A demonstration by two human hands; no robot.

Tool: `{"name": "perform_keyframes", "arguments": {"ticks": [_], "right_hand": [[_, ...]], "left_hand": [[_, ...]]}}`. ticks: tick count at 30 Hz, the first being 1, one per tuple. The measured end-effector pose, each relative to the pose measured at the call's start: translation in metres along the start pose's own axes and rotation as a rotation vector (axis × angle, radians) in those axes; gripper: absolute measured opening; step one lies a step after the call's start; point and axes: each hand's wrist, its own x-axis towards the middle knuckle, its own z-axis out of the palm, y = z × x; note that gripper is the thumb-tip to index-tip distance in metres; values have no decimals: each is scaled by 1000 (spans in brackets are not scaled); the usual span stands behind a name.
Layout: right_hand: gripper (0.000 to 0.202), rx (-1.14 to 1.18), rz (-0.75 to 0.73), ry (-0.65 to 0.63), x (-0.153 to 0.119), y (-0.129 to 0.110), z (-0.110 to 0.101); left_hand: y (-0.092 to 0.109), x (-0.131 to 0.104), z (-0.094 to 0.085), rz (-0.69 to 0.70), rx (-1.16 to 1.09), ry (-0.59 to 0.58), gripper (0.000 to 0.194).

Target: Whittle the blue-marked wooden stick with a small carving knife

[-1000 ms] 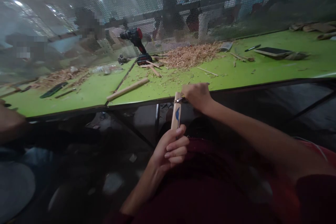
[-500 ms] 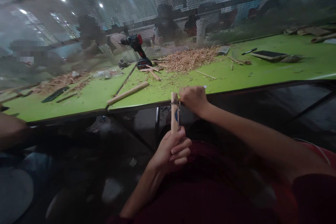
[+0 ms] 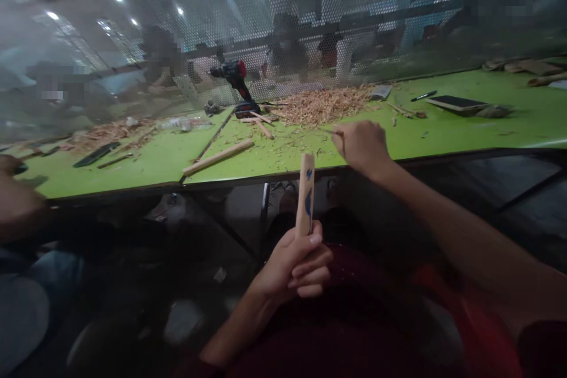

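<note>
My left hand (image 3: 301, 269) is wrapped round the lower end of a pale wooden stick (image 3: 305, 198), which stands nearly upright in front of the table edge. Blue markings show on the stick's face. Off to its right, my right hand (image 3: 363, 144) is closed in a fist above the near edge of the green table. From the fist a thin dark blade of a small knife (image 3: 328, 130) points left; the handle is hidden inside the fingers. Blade and stick are apart.
On the green table (image 3: 447, 130) stand a cordless drill (image 3: 239, 88) and a heap of wood shavings (image 3: 323, 105). A wooden rod (image 3: 217, 157), a pen (image 3: 424, 95) and a dark tablet-like slab (image 3: 456, 103) lie about. Another person's arm (image 3: 20, 204) is at left; mesh runs behind.
My right hand has moved up and right, taking the knife away from the stick. The stick's upper marking is now uncovered. My left hand has shifted slightly right and down in view.
</note>
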Motion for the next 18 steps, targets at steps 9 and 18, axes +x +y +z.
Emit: {"name": "perform_keyframes", "arguments": {"ticks": [9,18], "right_hand": [[31,47,-175,-90,-49,-49,23],[34,-36,-244,-71,-24,-48,34]], "left_hand": [[-2,-1,-6,0,36,104,17],[-2,1,-9,47,124,282,17]]}}
